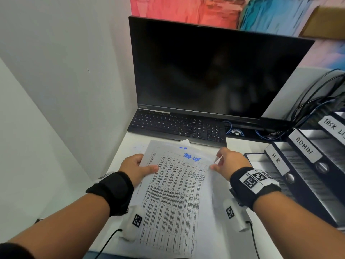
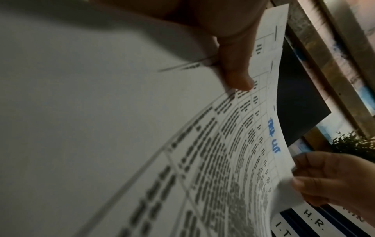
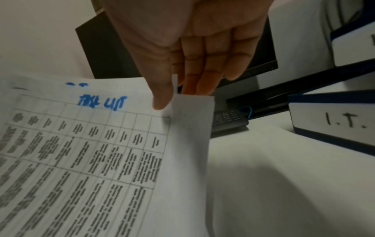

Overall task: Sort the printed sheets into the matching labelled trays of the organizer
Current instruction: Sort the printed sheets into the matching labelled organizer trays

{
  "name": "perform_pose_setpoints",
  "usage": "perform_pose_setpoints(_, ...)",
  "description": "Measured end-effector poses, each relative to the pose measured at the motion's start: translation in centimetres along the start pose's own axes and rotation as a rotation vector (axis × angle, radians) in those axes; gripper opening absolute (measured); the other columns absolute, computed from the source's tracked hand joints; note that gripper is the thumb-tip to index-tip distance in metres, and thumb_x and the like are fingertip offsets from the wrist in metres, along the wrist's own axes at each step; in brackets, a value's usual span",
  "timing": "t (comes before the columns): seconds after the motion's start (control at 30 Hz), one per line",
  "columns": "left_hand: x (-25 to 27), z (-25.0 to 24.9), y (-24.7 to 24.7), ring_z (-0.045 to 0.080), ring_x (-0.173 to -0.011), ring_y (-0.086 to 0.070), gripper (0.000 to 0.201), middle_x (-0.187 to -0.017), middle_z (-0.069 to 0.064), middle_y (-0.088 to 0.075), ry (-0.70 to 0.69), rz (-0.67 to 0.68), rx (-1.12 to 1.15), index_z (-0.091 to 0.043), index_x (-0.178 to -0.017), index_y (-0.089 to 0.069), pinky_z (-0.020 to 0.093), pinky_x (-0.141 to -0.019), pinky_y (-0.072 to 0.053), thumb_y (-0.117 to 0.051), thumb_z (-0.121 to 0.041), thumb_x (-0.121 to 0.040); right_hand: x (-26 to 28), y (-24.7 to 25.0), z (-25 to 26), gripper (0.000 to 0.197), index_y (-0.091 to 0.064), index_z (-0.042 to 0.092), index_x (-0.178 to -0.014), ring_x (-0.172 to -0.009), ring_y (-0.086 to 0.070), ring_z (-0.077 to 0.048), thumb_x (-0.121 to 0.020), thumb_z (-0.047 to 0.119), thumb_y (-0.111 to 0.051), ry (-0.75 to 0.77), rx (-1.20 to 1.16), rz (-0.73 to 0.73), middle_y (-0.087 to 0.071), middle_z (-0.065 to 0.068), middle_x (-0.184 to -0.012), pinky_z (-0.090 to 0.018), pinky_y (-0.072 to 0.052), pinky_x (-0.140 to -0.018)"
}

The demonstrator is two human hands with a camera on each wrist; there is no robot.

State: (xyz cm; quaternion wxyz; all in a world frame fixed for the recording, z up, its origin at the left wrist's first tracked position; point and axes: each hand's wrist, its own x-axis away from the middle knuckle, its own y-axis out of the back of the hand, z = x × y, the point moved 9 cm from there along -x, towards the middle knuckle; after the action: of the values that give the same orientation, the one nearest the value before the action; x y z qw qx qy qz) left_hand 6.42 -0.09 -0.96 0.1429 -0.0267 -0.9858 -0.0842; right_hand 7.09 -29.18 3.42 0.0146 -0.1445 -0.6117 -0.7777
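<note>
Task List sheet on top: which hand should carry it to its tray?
Right, probably. The right hand already pinches the top sheet at its right corner, and the TASK LIST tray stands on that side. The left hand grips the stack's left edge.

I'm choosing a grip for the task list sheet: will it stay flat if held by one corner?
Probably not: the task list sheet already bows between left hand and right hand. It looks thin, likely light and floppy.

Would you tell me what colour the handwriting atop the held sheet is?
Blue, on the top sheet, clearest in the right wrist view.
</note>
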Motion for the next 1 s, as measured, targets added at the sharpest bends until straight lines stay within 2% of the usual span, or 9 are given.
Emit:
perform_pose_setpoints(0.2,-0.4,0.3,0.4,0.016,-0.075,-0.071,0.010,-0.081,-0.005,-0.073,0.016,-0.046,-0.016,-0.020,-0.087,-0.068,0.030,-0.065,-0.056,-0.072,-0.013,-0.081,0.2,-0.4,0.1,0.006,-0.060,0.027,-0.083,-0.083,-0.054,-0.012,-0.083,0.029,-0.065,0.040,0.035,0.063,-0.065,0.006,-0.094,-0.020,-0.042,-0.071)
perform_pose_setpoints(0.3,-0.8,0.6,1.5,0.015,-0.052,-0.046,0.037,-0.057,-0.005,-0.048,0.020,-0.157,-0.182,-0.010,-0.064,-0.042,0.023,-0.052,-0.037,-0.062,-0.029,-0.089,0.5,-0.3,0.2,0.025,-0.048,0.032,-0.065,-0.082,-0.055,-0.013,-0.082,0.018,-0.060,0.073,0.056,0.050,-0.061,0.008,-0.089,-0.019,-0.040,-0.068)
perform_pose_setpoints(0.37,-1.2,1.0,2.4,0.016,-0.052,-0.027,0.044,-0.056,0.000,-0.028,0.023,-0.222,-0.265,-0.014,-0.062,-0.029,0.026,-0.051,-0.025,-0.058,-0.029,-0.092,0.6,-0.6,0.2,0.029,-0.045,0.033,-0.064,-0.082,-0.053,-0.014,-0.083,0.013,-0.055,0.081,0.077,0.066,-0.055,0.008,-0.090,-0.020,-0.040,-0.068)
perform_pose_setpoints(0.53,-1.8,2.3,3.0,0.018,-0.059,-0.032,0.039,-0.062,0.004,-0.033,0.072,-0.212,-0.318,-0.013,-0.061,-0.035,0.026,-0.057,-0.029,-0.059,-0.023,-0.091,0.5,-1.1,-1.5,0.030,-0.043,0.027,-0.063,-0.077,-0.057,-0.021,-0.078,0.001,-0.045,0.037,0.004,0.032,-0.063,0.000,-0.084,-0.024,-0.045,-0.063)
perform_pose_setpoints(0.57,-1.8,2.2,3.0,0.019,-0.065,-0.041,0.030,-0.069,0.005,-0.042,0.064,-0.222,-0.334,-0.011,-0.066,-0.046,0.026,-0.062,-0.034,-0.059,-0.024,-0.091,0.5,-1.1,-1.5,0.030,-0.043,0.027,-0.064,-0.077,-0.056,-0.021,-0.079,0.001,-0.045,0.041,0.000,0.028,-0.062,0.000,-0.083,-0.024,-0.044,-0.063)
perform_pose_setpoints(0.63,-1.4,1.4,3.0,0.022,-0.095,-0.056,0.020,-0.100,0.001,-0.057,0.044,-0.237,-0.343,-0.011,-0.104,-0.063,0.026,-0.085,-0.040,-0.057,-0.027,-0.092,0.6,-0.8,-1.5,0.028,-0.051,0.028,-0.075,-0.076,-0.053,-0.022,-0.085,0.003,-0.043,0.049,-0.022,0.011,-0.059,-0.001,-0.083,-0.023,-0.040,-0.063)
perform_pose_setpoints(0.7,-1.2,0.0,2.7,0.021,-0.118,-0.051,0.040,-0.131,0.003,-0.051,-0.039,-0.233,-0.361,-0.013,-0.131,-0.050,0.028,-0.098,-0.036,-0.052,-0.030,-0.094,0.7,-0.3,-1.4,0.030,-0.060,0.026,-0.097,-0.077,-0.052,-0.022,-0.090,0.005,-0.041,0.062,-0.044,-0.003,-0.061,-0.003,-0.087,-0.022,-0.040,-0.067)
perform_pose_setpoints(0.9,-0.3,-7.2,-0.6,0.015,-0.126,-0.045,0.054,-0.135,-0.002,-0.050,-0.394,-0.100,-0.466,-0.017,-0.132,-0.050,0.024,-0.102,-0.033,-0.041,-0.048,-0.089,1.3,1.8,-0.3,0.034,-0.062,0.022,-0.115,-0.102,-0.058,-0.022,-0.093,0.007,-0.040,0.181,-0.004,-0.108,-0.060,-0.003,-0.115,-0.026,-0.044,-0.086)
perform_pose_setpoints(1.0,0.1,-10.1,-4.1,0.011,-0.132,-0.038,0.048,-0.145,-0.006,-0.041,-0.528,0.040,-0.797,-0.022,-0.140,-0.041,0.029,-0.110,-0.030,-0.049,-0.037,-0.094,2.2,3.0,0.8,0.039,-0.058,0.024,-0.123,-0.105,-0.057,-0.021,-0.094,0.006,-0.039,0.258,0.063,-0.138,-0.056,-0.001,-0.118,-0.025,-0.042,-0.085)
